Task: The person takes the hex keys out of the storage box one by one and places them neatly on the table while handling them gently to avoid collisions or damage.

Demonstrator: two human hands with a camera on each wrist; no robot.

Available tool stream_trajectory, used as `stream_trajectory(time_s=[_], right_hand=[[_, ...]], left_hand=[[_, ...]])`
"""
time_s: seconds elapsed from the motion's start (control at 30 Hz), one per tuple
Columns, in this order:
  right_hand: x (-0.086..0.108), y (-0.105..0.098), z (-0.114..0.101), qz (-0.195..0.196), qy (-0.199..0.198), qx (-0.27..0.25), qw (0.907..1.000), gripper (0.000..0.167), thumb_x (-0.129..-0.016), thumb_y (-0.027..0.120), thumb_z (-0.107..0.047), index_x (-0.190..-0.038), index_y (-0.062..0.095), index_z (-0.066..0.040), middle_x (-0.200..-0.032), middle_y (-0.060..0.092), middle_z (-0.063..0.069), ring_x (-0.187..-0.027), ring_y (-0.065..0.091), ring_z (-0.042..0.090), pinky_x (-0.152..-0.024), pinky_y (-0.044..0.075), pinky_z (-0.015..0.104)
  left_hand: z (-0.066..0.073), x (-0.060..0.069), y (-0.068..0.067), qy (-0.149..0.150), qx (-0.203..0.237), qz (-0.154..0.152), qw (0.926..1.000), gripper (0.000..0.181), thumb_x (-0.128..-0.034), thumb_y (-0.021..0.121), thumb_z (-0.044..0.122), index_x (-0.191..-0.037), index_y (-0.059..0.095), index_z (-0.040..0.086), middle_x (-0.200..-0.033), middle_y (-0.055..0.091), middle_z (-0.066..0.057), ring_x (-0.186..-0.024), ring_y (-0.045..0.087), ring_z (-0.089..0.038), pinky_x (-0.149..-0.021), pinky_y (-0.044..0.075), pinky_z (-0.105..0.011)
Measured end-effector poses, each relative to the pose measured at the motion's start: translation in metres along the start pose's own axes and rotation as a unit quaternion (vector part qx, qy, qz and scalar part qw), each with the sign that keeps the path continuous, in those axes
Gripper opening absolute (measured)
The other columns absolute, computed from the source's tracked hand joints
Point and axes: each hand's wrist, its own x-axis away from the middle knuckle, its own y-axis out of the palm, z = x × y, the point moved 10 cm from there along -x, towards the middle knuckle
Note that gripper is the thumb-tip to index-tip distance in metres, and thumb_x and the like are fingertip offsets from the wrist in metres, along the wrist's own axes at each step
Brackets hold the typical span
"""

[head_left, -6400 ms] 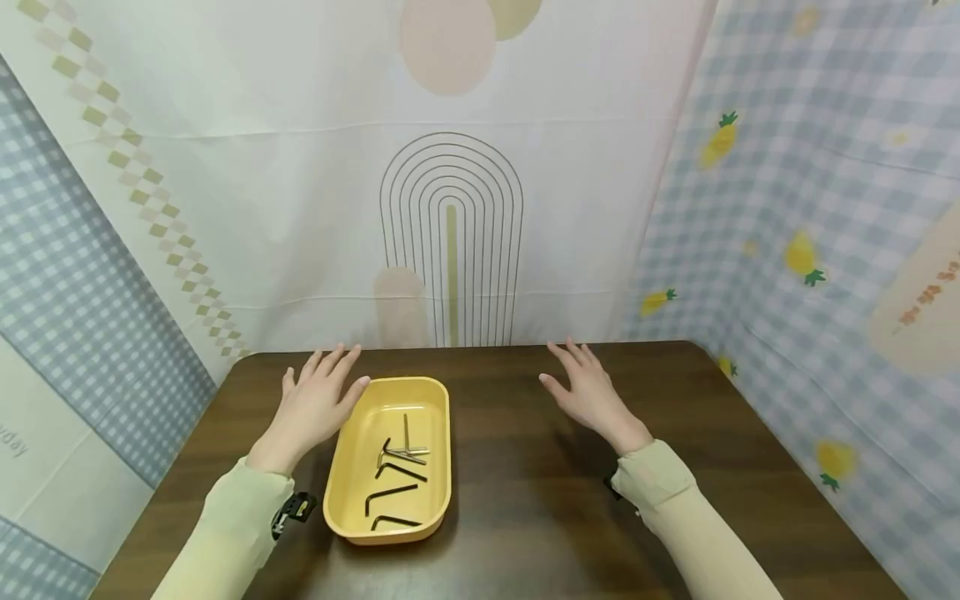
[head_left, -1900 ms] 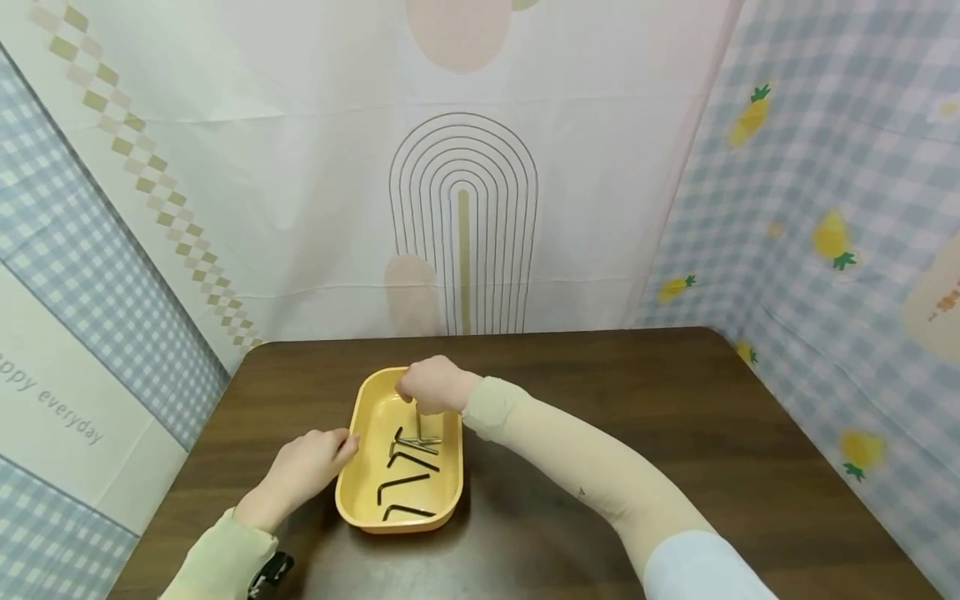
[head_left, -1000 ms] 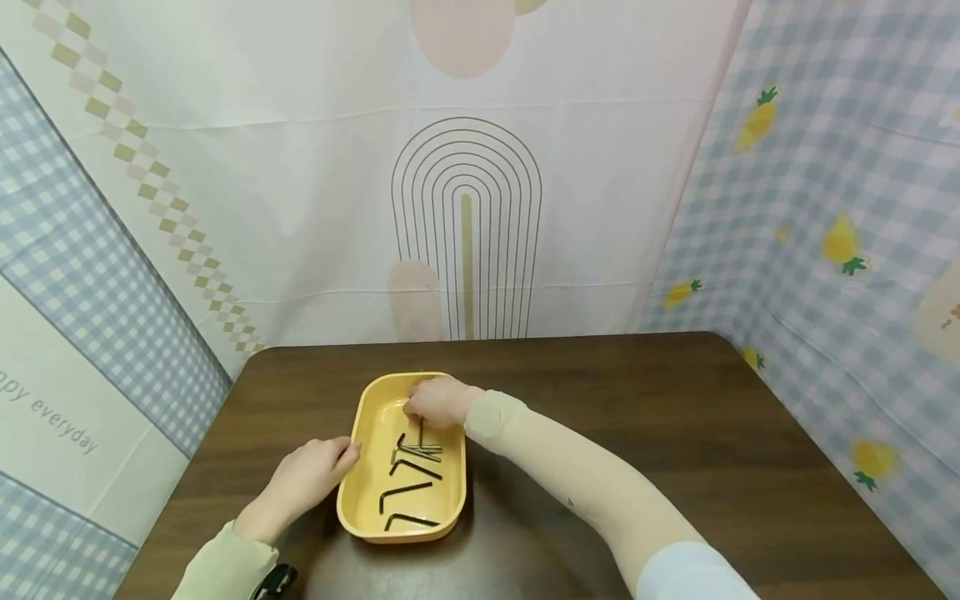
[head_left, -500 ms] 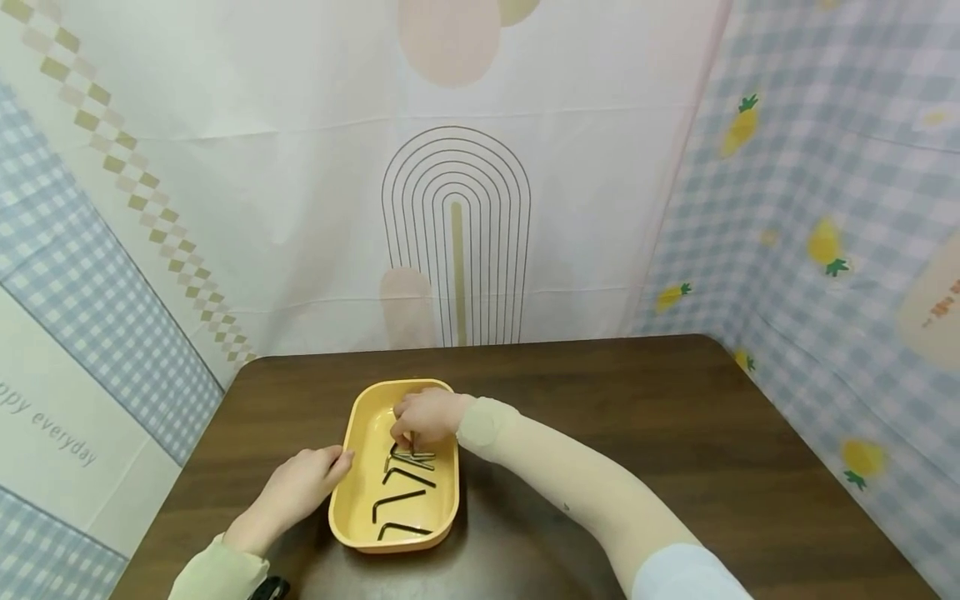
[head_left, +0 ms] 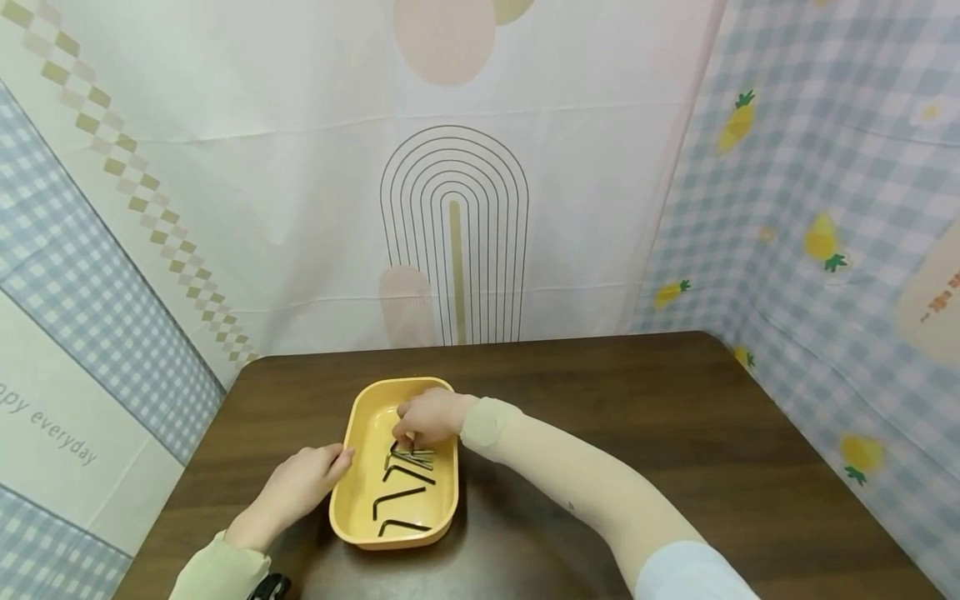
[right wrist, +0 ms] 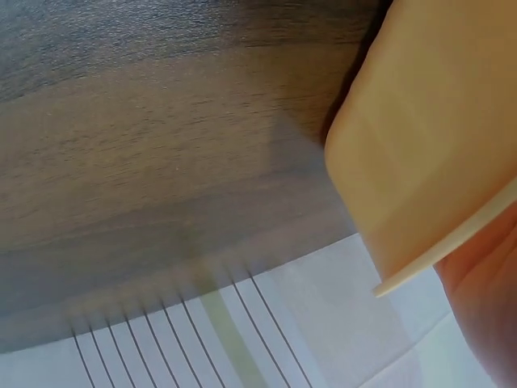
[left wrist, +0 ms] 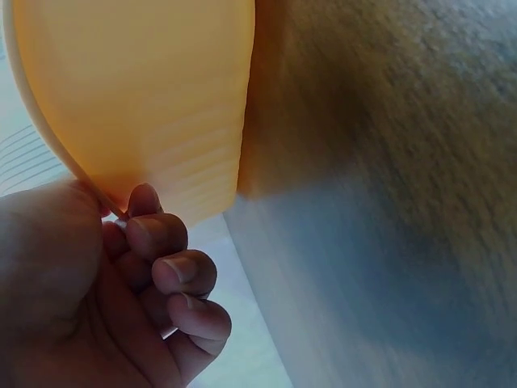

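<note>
The left hand is pinching the left edge of the yellow, rounded plastic tray; the right hand is reaching in by its right edge, over silver L-shaped metal hex keys, whether pinching one I cannot tell. Black L-shaped metal hex keys are lying toward the near edge. The keys are probably feeling light, stiff, unbreakable and slightly slippery, the long arms offering the best hold.
</note>
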Motion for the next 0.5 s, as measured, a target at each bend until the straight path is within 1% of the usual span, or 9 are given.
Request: stream_trajectory(time_s=[0.13,0.27,0.5], right_hand=[[0.000,0.001,0.000,0.010,-0.010,0.009,0.9999,0.005,-0.094,0.071,-0.036,-0.099,0.070,-0.034,-0.095,0.060,-0.015,-0.080,0.056,0.005,-0.066,0.044,0.023],[0.001,-0.005,0.001,0.036,-0.013,0.002,0.9993,0.005,-0.097,0.069,-0.033,-0.100,0.067,-0.030,-0.093,0.061,-0.013,-0.077,0.057,0.007,-0.065,0.045,0.024],[0.005,-0.014,0.007,0.053,-0.002,-0.023,0.9983,0.004,-0.100,0.065,-0.023,-0.102,0.062,-0.024,-0.092,0.060,-0.011,-0.075,0.054,0.006,-0.066,0.045,0.023]], left_hand=[[0.000,0.000,0.001,-0.002,0.002,-0.002,1.0000,0.028,-0.1057,0.052,0.024,-0.079,0.059,0.018,-0.061,0.045,0.005,-0.060,0.047,-0.016,-0.059,0.041,-0.037],[0.000,-0.001,0.000,-0.002,-0.001,0.000,1.0000,0.029,-0.1055,0.052,0.023,-0.078,0.057,0.018,-0.060,0.044,0.005,-0.060,0.046,-0.016,-0.059,0.040,-0.037],[0.000,-0.001,0.000,-0.002,0.002,-0.004,1.0000,0.027,-0.1054,0.052,0.022,-0.080,0.060,0.016,-0.061,0.045,0.005,-0.060,0.047,-0.015,-0.059,0.041,-0.036]])
